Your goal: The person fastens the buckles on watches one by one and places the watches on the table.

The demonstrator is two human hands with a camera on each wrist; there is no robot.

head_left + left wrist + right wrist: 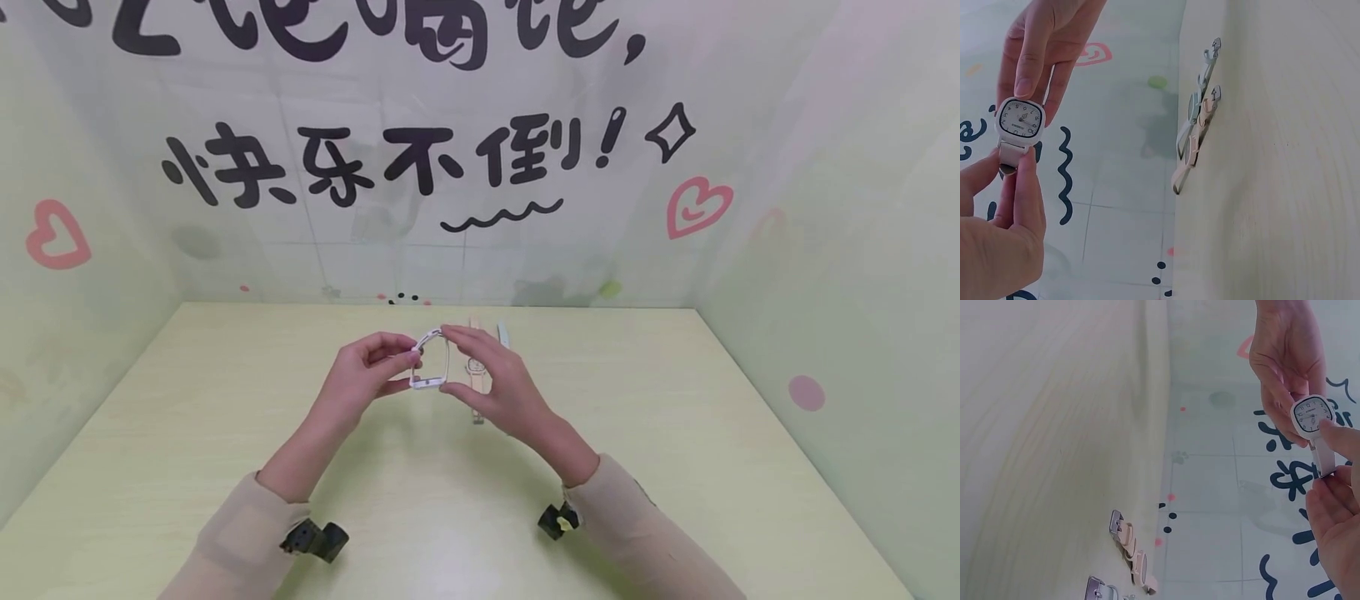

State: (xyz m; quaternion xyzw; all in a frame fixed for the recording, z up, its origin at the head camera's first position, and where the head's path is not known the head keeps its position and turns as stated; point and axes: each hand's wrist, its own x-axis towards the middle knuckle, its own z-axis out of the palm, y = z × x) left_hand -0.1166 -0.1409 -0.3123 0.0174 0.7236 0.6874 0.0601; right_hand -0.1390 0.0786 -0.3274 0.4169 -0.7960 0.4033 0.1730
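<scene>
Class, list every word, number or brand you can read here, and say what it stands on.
"快乐不倒!": black characters on the back wall.
Line above it: cut off by the picture's top edge, not fully readable.
White watch: dial numerals and lettering too small and blurred to read reliably.
Pink watch, pale bluish watch: nothing legible.

The white rounded-square wristwatch (428,383) is raised over the pale wood-grained table (450,517), the bare left hand (367,367) at its left, the bare right hand (502,375) at its right. Right of it, on the table, lie the pink-strapped wristwatch (476,366) and, farther right, the pale blue-grey-strapped wristwatch (503,334).
</scene>
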